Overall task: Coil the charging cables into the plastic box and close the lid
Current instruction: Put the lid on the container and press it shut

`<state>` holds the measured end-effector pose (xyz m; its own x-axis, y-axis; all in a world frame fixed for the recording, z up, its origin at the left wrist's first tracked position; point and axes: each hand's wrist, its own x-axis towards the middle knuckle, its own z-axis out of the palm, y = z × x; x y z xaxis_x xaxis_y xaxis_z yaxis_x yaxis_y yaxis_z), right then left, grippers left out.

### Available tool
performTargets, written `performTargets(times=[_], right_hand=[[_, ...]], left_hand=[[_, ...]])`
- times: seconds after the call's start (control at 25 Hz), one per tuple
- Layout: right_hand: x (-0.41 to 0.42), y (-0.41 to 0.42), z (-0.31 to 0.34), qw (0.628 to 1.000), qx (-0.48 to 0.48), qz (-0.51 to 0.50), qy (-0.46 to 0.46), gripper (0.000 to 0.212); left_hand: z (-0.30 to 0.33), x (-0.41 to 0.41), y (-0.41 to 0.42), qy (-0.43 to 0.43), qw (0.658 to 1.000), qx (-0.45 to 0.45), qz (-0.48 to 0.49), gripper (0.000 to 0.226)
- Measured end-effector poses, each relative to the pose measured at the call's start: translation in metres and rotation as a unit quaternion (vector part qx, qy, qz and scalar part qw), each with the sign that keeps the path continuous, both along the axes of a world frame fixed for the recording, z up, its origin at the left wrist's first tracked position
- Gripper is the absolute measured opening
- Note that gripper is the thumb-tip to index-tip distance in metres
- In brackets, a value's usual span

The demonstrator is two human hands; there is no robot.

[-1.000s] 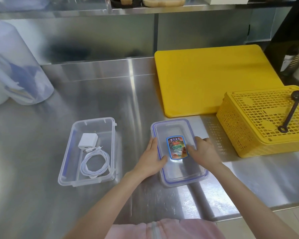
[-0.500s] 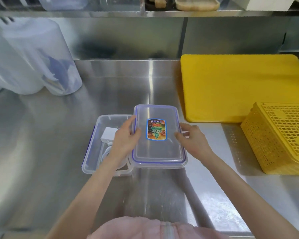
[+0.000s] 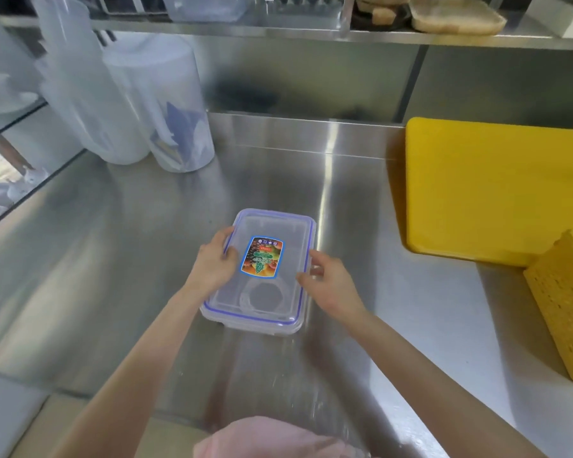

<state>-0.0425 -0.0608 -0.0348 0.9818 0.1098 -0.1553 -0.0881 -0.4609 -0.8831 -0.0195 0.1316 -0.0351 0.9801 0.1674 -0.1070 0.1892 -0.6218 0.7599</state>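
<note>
The clear lid, blue-seamed with a colourful sticker, lies on top of the clear plastic box on the steel counter. A coiled white cable shows faintly through the lid at the near end. My left hand grips the lid's left edge, thumb on top. My right hand is at the lid's right edge with fingers spread, touching or nearly touching the rim. The white charger is hidden under the sticker.
A yellow cutting board lies at the right, and a yellow perforated basket stands nearer at the far right. Two translucent plastic containers stand at the back left. A steel shelf runs overhead.
Both hands carried the lid left from the bare counter and set it squarely over the box. The view shifted left, so the basket is now at the edge.
</note>
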Motion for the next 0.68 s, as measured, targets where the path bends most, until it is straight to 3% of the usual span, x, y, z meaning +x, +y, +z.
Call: performTargets(times=[0.16, 0.52, 0.68], right_hand=[[-0.002, 0.014, -0.009, 1.0, -0.023, -0.006, -0.006, 0.037], [0.004, 0.016, -0.012, 0.999, -0.018, -0.016, -0.031, 0.032], [0.005, 0.014, -0.018, 0.999, -0.01, -0.048, 0.002, 0.037]], left_hand=[[-0.01, 0.0, 0.004, 0.01, 1.0, 0.02, 0.003, 0.046], [-0.017, 0.001, -0.002, -0.033, 0.999, 0.022, -0.011, 0.043], [-0.019, 0.001, -0.006, -0.056, 0.998, 0.015, -0.011, 0.042]])
